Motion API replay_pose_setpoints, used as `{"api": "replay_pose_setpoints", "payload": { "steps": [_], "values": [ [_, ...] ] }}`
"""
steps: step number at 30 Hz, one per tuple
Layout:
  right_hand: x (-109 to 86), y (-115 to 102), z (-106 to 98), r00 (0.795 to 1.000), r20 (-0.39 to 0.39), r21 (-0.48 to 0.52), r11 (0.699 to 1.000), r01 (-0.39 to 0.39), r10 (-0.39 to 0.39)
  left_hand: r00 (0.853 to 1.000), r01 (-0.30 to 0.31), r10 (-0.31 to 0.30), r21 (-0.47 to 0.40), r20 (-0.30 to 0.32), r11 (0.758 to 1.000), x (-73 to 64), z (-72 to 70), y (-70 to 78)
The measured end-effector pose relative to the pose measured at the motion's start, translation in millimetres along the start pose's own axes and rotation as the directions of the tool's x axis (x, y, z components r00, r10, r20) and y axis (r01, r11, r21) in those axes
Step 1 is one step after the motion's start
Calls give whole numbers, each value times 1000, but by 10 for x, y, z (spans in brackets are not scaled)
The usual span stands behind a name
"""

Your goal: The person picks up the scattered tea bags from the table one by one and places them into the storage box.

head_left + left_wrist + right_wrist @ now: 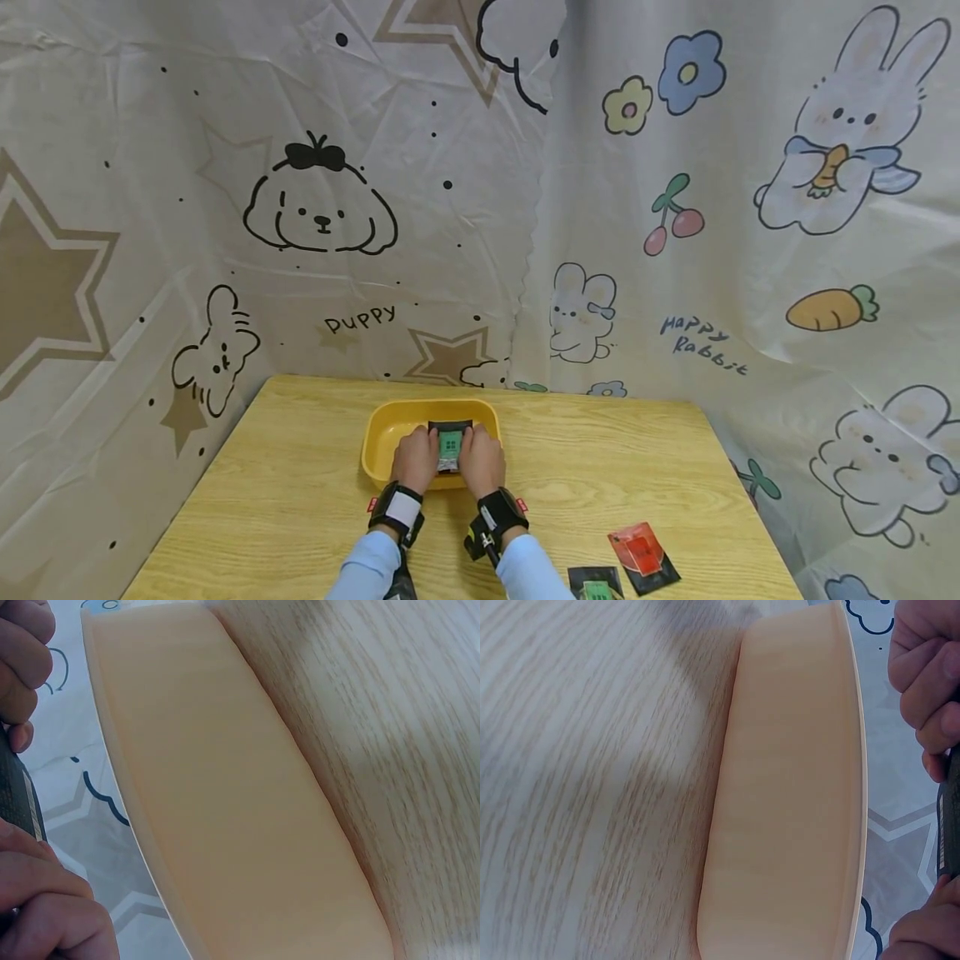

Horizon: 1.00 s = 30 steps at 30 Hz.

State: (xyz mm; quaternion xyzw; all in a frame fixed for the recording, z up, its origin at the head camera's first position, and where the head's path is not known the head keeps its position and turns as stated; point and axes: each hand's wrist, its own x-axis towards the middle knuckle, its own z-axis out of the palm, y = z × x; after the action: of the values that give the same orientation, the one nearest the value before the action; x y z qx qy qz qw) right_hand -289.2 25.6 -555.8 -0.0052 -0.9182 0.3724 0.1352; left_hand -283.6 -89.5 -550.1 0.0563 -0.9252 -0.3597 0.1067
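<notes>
Both hands hold a small black-and-green packet between them, above a yellow plastic basin. My left hand grips its left edge, and my right hand grips the right edge. Fingers are curled behind the packet, with the thumbs towards me. In the left wrist view, the dark packet shows edge-on between the two hands, beyond the rim of the basin. The right wrist view has the basin wall in the middle and part of the packet at the right edge.
A red-and-black packet lies at the front right of the wooden table. Beside it, another black-and-green packet is cut off by the frame. Printed cloth hangs behind the table and along its sides.
</notes>
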Motion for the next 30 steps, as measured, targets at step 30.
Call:
{"api": "replay_pose_setpoints", "payload": {
  "steps": [30],
  "values": [
    [-32,39,-24,1000,-19,-91,996,17,-19,1000,-10,9,87,12,996,-83,-102,-58]
  ]
}}
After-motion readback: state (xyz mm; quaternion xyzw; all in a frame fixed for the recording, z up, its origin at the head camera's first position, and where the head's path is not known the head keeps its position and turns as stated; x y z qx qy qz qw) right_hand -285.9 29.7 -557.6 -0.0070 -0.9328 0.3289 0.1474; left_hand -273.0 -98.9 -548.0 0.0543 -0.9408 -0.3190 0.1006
